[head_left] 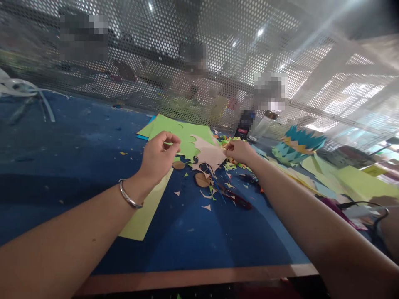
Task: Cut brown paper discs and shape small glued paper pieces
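My right hand (240, 151) is closed in a pinch at the right edge of a pale pink paper sheet (208, 152) with rounded bites cut from its edges. My left hand (158, 155) hovers to the left, fingers curled and thumb close to the fingertips; whether something small sits between them cannot be made out. Behind it lie green paper sheets (187, 129). Below the pink paper are scissors (238, 200) with dark red handles, a blue pen-like stick (218, 187) and a round brown disc (202, 180). Another brown disc (178, 165) lies nearer my left hand.
A yellow paper strip (146, 220) lies under my left forearm. Paper scraps (206, 207) litter the blue table (77, 137). At the right stand a phone (242, 126), a clear bottle (264, 126) and a teal paper crown (297, 143). A perforated metal screen (140, 62) rises behind.
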Available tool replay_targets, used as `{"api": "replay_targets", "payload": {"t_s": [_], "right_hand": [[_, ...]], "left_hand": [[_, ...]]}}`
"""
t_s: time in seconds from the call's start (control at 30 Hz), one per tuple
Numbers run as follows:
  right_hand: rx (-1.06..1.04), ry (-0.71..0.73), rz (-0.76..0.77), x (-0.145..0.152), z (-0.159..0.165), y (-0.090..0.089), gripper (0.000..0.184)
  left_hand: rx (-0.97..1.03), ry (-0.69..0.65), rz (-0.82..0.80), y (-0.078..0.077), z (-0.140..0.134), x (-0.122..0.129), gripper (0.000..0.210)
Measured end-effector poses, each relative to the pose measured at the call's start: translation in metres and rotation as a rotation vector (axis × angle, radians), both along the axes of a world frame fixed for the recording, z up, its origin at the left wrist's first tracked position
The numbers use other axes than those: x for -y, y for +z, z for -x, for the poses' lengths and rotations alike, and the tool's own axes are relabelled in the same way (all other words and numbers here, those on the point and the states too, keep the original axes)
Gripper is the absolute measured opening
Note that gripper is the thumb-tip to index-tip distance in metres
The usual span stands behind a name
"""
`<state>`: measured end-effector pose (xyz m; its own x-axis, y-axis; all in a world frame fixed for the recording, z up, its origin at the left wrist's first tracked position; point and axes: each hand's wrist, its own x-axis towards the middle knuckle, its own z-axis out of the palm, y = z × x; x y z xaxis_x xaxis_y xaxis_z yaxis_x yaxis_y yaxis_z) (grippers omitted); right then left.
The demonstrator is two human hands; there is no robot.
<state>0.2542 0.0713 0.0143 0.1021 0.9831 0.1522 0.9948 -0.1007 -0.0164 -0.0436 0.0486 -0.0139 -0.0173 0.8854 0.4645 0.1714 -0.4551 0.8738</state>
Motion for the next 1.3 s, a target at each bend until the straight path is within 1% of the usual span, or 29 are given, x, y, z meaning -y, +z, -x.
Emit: {"api": "replay_targets", "payload": {"t_s": [0.13, 0.37, 0.53, 0.7, 0.83, 0.9, 0.97, 1.1, 1.13, 1.2, 1.23, 1.3], "right_hand": [[0.005, -0.018, 0.026, -0.007, 0.001, -0.004, 0.030], [0.008, -0.031, 0.048, -0.017, 0.005, -0.011, 0.038], [-0.010, -0.016, 0.060, -0.020, 0.006, -0.012, 0.035], [-0.043, -0.001, 0.063, -0.019, 0.009, -0.015, 0.034], [-0.086, 0.012, 0.025, -0.019, 0.012, -0.016, 0.024], [-0.114, 0.029, -0.030, -0.016, 0.012, -0.010, 0.018], [-0.143, 0.050, -0.120, -0.010, 0.011, 0.001, 0.015], [-0.200, 0.092, -0.340, 0.009, 0.010, 0.026, 0.021], [-0.219, 0.108, -0.422, 0.014, 0.010, 0.030, 0.020], [-0.299, 0.180, -0.602, 0.023, 0.011, 0.036, 0.015], [-0.346, 0.218, -0.656, 0.027, 0.011, 0.038, 0.013], [-0.436, 0.288, -0.688, 0.034, 0.012, 0.042, 0.010]], "left_hand": [[-0.024, -0.026, -0.001, -0.003, 0.000, -0.002, 0.009], [-0.067, -0.052, 0.034, -0.007, 0.001, -0.006, 0.010], [-0.090, -0.092, 0.053, -0.008, 0.001, -0.004, 0.009], [-0.108, -0.093, 0.055, -0.006, 0.001, -0.002, 0.009], [-0.116, -0.111, 0.064, -0.006, 0.001, -0.002, 0.010], [-0.102, -0.127, 0.074, -0.007, 0.000, -0.003, 0.010], [-0.081, -0.144, 0.087, -0.008, -0.001, -0.003, 0.010], [-0.048, -0.182, 0.133, -0.007, -0.003, -0.001, 0.008], [-0.042, -0.197, 0.157, -0.007, -0.003, 0.000, 0.008], [-0.042, -0.218, 0.194, -0.007, -0.004, 0.001, 0.009], [-0.056, -0.216, 0.190, -0.007, -0.005, 0.001, 0.010], [-0.094, -0.174, 0.131, -0.006, -0.004, 0.001, 0.015]]}}
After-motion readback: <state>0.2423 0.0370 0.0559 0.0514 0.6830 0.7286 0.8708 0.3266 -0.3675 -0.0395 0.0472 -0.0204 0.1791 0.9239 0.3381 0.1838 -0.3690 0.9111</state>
